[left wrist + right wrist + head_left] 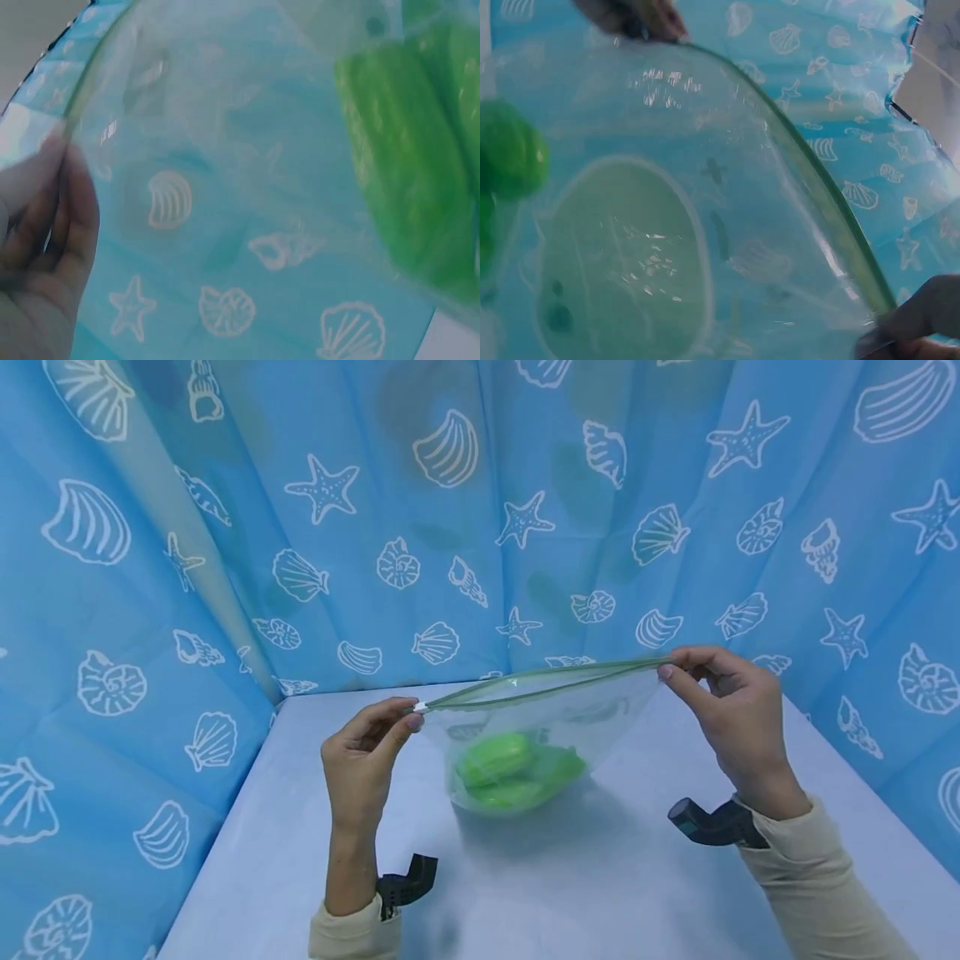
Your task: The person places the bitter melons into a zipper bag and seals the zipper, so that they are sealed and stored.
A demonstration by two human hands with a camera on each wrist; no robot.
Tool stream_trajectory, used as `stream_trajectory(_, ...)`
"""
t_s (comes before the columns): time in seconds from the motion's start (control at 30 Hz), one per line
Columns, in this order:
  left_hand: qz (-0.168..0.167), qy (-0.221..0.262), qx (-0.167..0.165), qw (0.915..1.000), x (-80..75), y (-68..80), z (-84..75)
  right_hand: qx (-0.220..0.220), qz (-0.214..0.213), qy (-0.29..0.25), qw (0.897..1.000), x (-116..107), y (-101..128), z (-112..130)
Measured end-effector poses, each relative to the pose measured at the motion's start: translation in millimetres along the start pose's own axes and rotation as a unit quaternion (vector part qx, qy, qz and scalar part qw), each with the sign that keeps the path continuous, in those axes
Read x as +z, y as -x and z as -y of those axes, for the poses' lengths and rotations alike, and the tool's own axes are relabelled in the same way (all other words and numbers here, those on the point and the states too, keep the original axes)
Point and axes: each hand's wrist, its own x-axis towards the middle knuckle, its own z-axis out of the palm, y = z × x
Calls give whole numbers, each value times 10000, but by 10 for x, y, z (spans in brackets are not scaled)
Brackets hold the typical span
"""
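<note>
A clear zip bag [626, 710] with a green zip strip [555, 673] hangs between both hands over the table. Several light-green, oblong vegetables [495, 760] lie at its bottom; through the film in the left wrist view, one long green vegetable [412, 157] fills the right side. My left hand [365, 764] pinches the strip's left end between thumb and fingers, right at a small white slider [421, 707]. At the opposite top corner, my right hand [738, 718] grips the strip. Between the hands the two green edges stand slightly apart. A pale green printed shape [626, 262] shows on the bag.
A white table [255, 843] lies under the bag. Behind it and on both sides hangs a blue curtain [360, 610] printed with white shells and starfish. A black wrist camera [408, 883] sits on the left wrist, and another black camera [712, 822] on the right.
</note>
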Motion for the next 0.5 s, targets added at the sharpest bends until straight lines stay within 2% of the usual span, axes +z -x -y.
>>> stream_trajectory(0.07,-23,91,-49,9999,35,26,-25,-499,-72,645,9966,-16,-7,125)
stream_trajectory(0.13,-64,139,-104,9998,71,49,-50,-1241,-214,1033,9866,-6,-9,326)
stream_trajectory(0.17,-80,150,-120,9998,87,57,-60,-1649,-240,1119,9796,11,-10,446)
stream_trajectory(0.23,-114,130,-125,9998,107,62,-83,-2388,-81,933,9665,68,-16,695)
stream_trajectory(0.33,-164,39,-89,9998,127,45,-133,-2975,658,576,9507,214,-49,977)
stream_trajectory(0.4,-191,-9,-87,9998,145,33,-180,-3100,1253,510,9411,335,-97,1074)
stream_trajectory(0.5,-170,-61,-43,9998,185,26,-292,-3184,1999,693,9241,544,-180,1093)
